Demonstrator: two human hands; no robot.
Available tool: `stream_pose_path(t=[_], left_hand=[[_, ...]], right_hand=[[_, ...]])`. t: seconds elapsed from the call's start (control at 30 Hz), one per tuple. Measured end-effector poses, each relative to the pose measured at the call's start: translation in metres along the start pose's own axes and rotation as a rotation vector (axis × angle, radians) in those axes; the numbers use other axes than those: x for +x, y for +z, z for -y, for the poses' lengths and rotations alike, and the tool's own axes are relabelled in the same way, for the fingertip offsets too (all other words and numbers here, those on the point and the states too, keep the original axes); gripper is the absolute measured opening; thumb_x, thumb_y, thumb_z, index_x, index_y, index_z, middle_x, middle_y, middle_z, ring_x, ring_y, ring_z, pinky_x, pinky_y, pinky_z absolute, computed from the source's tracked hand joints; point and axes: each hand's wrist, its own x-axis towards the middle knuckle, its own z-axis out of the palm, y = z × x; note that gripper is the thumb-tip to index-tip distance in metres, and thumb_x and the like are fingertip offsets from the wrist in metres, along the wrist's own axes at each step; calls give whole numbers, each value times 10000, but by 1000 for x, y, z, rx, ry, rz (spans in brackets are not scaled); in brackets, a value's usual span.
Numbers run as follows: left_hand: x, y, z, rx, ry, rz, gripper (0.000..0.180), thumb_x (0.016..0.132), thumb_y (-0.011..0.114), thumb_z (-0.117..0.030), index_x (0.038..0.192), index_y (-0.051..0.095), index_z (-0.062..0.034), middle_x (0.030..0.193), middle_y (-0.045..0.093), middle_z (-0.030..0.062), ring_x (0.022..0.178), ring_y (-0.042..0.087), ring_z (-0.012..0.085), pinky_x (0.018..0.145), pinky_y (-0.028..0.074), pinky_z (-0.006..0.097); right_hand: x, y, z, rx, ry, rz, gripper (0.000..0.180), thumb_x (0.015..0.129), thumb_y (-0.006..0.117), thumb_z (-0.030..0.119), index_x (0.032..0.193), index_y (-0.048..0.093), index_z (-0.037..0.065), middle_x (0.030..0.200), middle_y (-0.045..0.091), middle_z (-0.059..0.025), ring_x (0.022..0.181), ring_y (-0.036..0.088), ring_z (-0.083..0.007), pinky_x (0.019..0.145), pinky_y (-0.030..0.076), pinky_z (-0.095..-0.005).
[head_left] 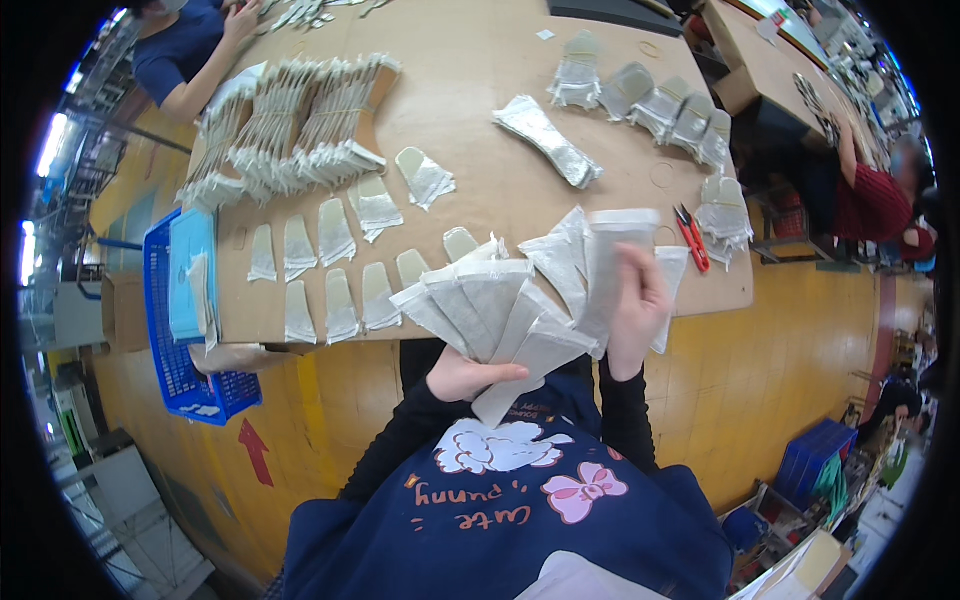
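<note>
My left hand [462, 377] is closed on a fan of flared, silvery-white fabric pieces [480, 305], thumb lying on top. It is just above my lap, by the table's near edge. To its right my right hand [640, 300] grips a single silvery fabric strip [601, 268], held upright and slightly blurred. Behind the strip, a few similar pieces [556, 262] lie on the table, partly covered. Another pale piece [672, 290] shows beyond my right hand. Small flared pieces with rounded tops [337, 232] lie in rows to the left of the fan.
Tall bundles of pieces [310, 115] stand at the table's far left. A shiny bundle [548, 140] lies mid-table, with several small stacks [660, 105] at far right. Red-handled snips [692, 240] rest near the right edge. A blue basket [172, 340] adjoins the left edge. Co-workers [185, 50] sit nearby.
</note>
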Motion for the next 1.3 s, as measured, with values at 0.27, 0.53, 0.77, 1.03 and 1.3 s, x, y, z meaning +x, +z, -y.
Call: stream_pose_path(t=[0.27, 0.53, 0.77, 1.03, 1.3], left_hand=[[-3, -9, 5, 130, -73, 78, 770, 717, 825, -70, 1365, 416, 15, 1310, 516, 99, 1202, 495, 187, 1023, 394, 338], [-8, 0, 19, 62, -120, 132, 673, 734, 809, -73, 1312, 474, 5, 1243, 557, 86, 1152, 522, 177, 985, 418, 332], [-9, -2, 22, 57, -113, 65, 583, 744, 790, -28, 1256, 515, 5, 1178, 594, 87, 1070, 573, 175, 908, 472, 323], [-13, -15, 19, 31, -17, 0, 565, 758, 794, -69, 1249, 528, 10, 1163, 612, 89, 1048, 592, 169, 905, 481, 322], [-20, -16, 17, -78, -50, -72, 513, 773, 776, -52, 1222, 536, 16, 1094, 632, 99, 980, 618, 168, 813, 522, 316]], right_hand=[[-19, 8, 1, -22, -49, 636, 65, 824, 670, 34, 871, 669, -10, 734, 542, -25, 679, 492, -87, 606, 394, -235], [-37, 21, -13, 543, 71, -200, 150, 992, 513, 111, 1083, 560, 2, 987, 573, -65, 914, 521, -129, 822, 391, -245], [79, -44, -3, -274, -457, -102, 173, 992, 530, 143, 1122, 566, 35, 999, 606, -87, 791, 593, -160, 718, 470, -302], [137, -15, -91, -1134, -621, 302, 624, 873, 648, 214, 1428, 384, 109, 1041, 646, -176, 798, 652, -329, 669, 513, -414], [162, -1, -68, -583, -613, 136, 445, 954, 516, 156, 1379, 451, 37, 1077, 648, -244, 1004, 631, -380, 836, 491, -420]])
